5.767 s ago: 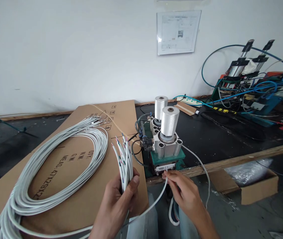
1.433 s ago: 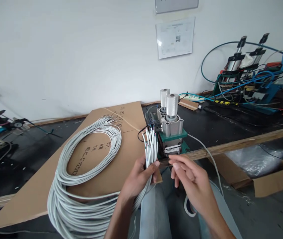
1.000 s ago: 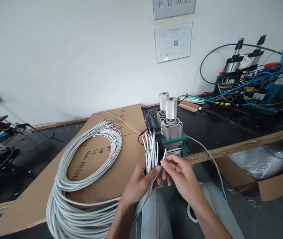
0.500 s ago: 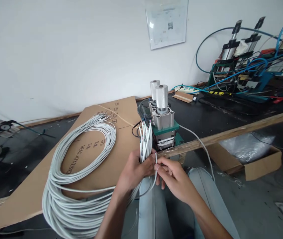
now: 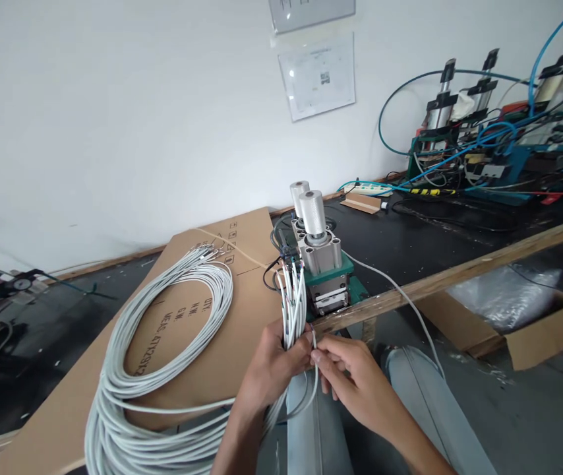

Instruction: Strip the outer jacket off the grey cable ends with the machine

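My left hand [image 5: 271, 369] is closed round a bunch of white cable ends [image 5: 293, 303] that stand upright, with stripped coloured tips at the top. My right hand [image 5: 355, 379] pinches one white cable [image 5: 315, 356] right beside the bunch, touching the left hand's fingers. The cables run down into a large coil of white cable [image 5: 163, 369] lying on a flat cardboard sheet [image 5: 202, 330]. Just behind the hands stands a small pneumatic press [image 5: 318, 264] with two silver cylinders on a green base, at the bench edge.
The bench [image 5: 440, 244] has a black top and a wooden front edge. More pneumatic machines with blue hoses [image 5: 489, 138] stand at the back right. An open cardboard box [image 5: 523, 330] with plastic film sits on the floor at right. My knees in jeans [image 5: 410, 396] are below.
My right hand left the press front, took a single cable end and brought it against the bunch in my left hand. The view has shifted a little.
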### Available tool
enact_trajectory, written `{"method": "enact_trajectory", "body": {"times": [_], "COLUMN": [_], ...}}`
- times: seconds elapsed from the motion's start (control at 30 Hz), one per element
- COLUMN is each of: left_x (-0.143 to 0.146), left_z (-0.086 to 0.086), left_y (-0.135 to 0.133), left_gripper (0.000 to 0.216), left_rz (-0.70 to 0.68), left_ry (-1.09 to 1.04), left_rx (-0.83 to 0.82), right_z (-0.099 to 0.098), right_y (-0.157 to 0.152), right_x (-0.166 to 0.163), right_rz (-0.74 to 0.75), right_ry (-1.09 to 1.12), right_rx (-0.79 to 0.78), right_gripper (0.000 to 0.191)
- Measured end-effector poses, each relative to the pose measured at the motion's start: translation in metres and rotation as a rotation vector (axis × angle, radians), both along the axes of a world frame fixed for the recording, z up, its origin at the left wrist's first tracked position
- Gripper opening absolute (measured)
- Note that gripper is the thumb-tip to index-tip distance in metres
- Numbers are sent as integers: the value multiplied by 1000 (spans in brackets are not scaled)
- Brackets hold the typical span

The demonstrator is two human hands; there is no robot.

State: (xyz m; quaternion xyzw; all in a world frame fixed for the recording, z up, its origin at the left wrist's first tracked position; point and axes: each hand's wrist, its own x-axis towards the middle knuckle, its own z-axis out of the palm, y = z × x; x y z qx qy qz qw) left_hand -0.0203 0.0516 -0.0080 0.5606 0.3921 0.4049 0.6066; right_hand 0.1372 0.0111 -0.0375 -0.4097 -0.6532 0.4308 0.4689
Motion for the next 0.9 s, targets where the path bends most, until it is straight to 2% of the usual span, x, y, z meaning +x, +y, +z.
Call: {"method": "enact_trajectory", "body": {"times": [0.17,0.4,0.57,0.7,0.8,0.9], "left_x": [0,2,1,1,4,6], "left_z": [-1,3,-1,-2,1,6], "left_y": [2,0,-2,-4,-6,-4], "left_gripper": [34,40,37,37,30,21], "left_rz": [26,34,61,80,136,116], "left_ry": [-19,-68,-63,-38,-34,23], "left_rx": [-22,-42,-45,-10,-23,-18], "right_z": [6,11,7,-1,-2,-1], "right_y": [-1,-2,-2,1,2,2], "right_x": [2,3,1,-3,-5,-7], "right_rz": [-33,-35,-56,-89,-132,-192], "right_ry": [-142,-266,-190,-116,-185,-274], "right_rx": [75,96,110,124,202,310], "right_gripper": [34,34,28,31,29,24]}}
